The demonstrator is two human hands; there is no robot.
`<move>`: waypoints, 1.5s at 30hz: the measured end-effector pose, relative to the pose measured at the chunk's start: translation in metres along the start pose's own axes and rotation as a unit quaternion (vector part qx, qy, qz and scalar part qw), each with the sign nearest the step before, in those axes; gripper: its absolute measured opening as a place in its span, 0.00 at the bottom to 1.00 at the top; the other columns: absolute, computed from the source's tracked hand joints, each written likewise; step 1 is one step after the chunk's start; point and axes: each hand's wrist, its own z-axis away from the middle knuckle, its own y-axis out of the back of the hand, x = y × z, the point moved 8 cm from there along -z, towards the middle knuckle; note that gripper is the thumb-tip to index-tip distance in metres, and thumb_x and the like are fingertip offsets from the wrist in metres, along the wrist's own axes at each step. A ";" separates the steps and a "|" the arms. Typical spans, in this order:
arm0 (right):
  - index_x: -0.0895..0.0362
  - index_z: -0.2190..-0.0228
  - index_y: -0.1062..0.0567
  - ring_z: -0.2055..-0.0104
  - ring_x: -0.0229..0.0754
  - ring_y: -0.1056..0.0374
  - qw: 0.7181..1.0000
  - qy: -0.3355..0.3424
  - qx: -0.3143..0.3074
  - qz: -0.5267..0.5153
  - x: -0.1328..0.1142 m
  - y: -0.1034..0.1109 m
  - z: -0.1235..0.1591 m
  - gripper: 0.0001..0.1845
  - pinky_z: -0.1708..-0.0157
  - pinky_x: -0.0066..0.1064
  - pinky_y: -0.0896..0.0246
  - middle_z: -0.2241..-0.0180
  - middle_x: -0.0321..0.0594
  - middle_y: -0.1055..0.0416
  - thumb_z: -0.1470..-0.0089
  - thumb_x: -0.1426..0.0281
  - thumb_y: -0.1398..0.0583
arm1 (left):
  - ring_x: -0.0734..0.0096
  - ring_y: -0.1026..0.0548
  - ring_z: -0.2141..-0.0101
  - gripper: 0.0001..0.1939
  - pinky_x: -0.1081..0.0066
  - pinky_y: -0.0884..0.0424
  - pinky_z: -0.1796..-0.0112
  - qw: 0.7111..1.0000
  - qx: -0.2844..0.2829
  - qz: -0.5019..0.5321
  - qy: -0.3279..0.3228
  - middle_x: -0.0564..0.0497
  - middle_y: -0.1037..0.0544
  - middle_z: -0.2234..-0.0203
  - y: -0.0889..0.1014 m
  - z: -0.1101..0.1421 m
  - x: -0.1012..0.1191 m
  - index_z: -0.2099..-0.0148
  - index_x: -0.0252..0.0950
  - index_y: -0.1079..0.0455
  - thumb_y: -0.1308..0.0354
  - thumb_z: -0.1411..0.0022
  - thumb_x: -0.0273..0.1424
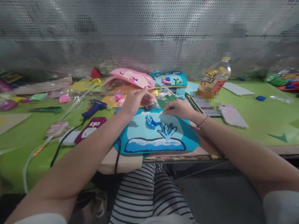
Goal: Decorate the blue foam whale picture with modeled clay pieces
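Observation:
A blue felt bag panel [156,137] with a white cloud, a blue tree and a small blue figure [152,121] lies at the table's front edge. My left hand [136,100] hovers over its upper left corner, fingers closed in a pinch on something I cannot make out. At the panel's top edge rests my right hand [175,109], pinching a thin dark stick-like thing that points left. A bracelet circles my right wrist.
A blue glue gun [94,108] with black cord lies to the left. Pink felt pieces [132,77] and another blue panel [169,79] are piled behind. A plastic bottle [215,76], a phone [232,115] and a maroon case [91,128] sit on the green table [263,121].

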 end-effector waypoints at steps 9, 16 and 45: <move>0.59 0.70 0.21 0.68 0.39 0.30 0.998 0.041 -0.052 -0.002 -0.010 -0.008 0.002 0.14 0.68 0.30 0.38 0.69 0.41 0.22 0.50 0.62 0.41 | 0.74 0.25 0.74 0.19 0.73 0.29 0.68 0.995 -0.061 -0.077 -0.009 0.48 0.22 0.76 -0.007 -0.002 -0.007 0.69 0.32 0.27 0.48 0.39 0.43; 0.60 0.74 0.25 0.74 0.36 0.37 0.999 0.019 0.012 -0.025 -0.004 0.000 0.001 0.13 0.74 0.27 0.45 0.76 0.37 0.27 0.55 0.62 0.40 | 0.66 0.25 0.61 0.15 0.67 0.31 0.57 0.896 -0.208 -0.381 -0.098 0.47 0.20 0.61 -0.040 0.015 -0.011 0.58 0.35 0.24 0.37 0.49 0.36; 0.59 0.74 0.23 0.71 0.37 0.33 1.000 0.019 -0.010 0.005 -0.010 -0.002 0.003 0.10 0.71 0.28 0.42 0.74 0.38 0.25 0.54 0.64 0.39 | 0.66 0.25 0.62 0.16 0.69 0.32 0.62 0.824 -0.302 -0.471 -0.091 0.46 0.21 0.61 -0.050 0.025 -0.023 0.55 0.36 0.24 0.40 0.47 0.32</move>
